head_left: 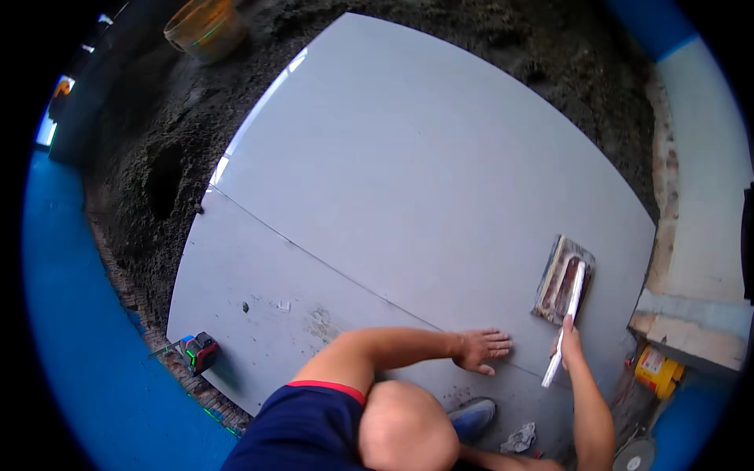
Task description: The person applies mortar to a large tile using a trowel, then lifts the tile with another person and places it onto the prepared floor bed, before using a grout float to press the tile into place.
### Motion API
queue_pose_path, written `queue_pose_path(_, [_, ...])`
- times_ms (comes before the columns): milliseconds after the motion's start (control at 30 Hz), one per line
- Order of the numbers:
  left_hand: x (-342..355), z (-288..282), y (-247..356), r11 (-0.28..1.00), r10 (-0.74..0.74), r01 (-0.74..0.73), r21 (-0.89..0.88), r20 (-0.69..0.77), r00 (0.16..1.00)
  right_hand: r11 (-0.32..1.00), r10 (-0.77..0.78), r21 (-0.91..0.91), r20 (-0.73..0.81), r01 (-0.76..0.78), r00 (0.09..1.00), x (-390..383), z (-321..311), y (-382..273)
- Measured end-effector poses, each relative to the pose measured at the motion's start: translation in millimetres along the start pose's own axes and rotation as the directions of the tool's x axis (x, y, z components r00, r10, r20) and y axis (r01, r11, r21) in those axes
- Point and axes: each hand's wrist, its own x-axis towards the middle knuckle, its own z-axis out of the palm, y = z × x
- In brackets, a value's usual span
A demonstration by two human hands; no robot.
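The left hand [480,351] lies flat over the seam [338,272] between two pale floor tiles [424,149]. The right hand [572,345] grips a silvery bar [575,295] whose upper end overlaps a dirty rectangular float [559,271]. A small device [203,352] with green light sits at the left edge; a bucket [206,33] rests on dark soil [267,59] beyond.

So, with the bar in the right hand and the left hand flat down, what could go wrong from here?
The left hand lies over the seam between the slabs; heavy pressure there might shift an edge.

The right hand grips the silver bar, whose upper end overlaps the float in this view; a swing could knock it.

Dark grit on the lower slab might scratch its surface if rubbed.
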Motion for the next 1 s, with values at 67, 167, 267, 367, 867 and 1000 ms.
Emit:
queue_pose_path(67, [-8, 8, -25, 0.998, -0.028, 0.032, 0.049, -0.074, 0.997, 0.999, 0.003, -0.034, 0.021, -0.003, 1.0, 3, 1, -7])
queue_pose_path(167, [-37, -25, -95, 0.993, -0.068, 0.104, 0.057, -0.446, 0.893, 0.998, 0.061, 0.011, 0.086, -0.063, 0.994, -2, 10, -20])
queue_pose_path(267, [-94, -158, -140, 0.834, -0.325, 0.531, 0.153, -0.642, 0.695, 0.987, 0.036, 0.156, 0.047, -0.043, 0.998, -5, 7, -4])
queue_pose_path(367, [-231, -230, -179, 0.292, -0.552, 0.951, -0.103, -0.83, 0.08, 0.959, 0.076, 0.27, 0.062, -0.091, 0.995, -19, 37, -2])
queue_pose_path(867, [-313, -201, -149, -0.134, -0.408, 0.891, -0.434, -0.795, -0.448, 0.959, -0.276, 0.007, -0.203, 0.283, 0.939, 28, 285, -207])
queue_pose_path(1000, [-292, -218, -148, -0.038, -0.461, 0.88, -0.473, -0.773, -0.435, 0.888, -0.376, 0.369, 0.24, 0.274, 0.895, 16, 420, -343])
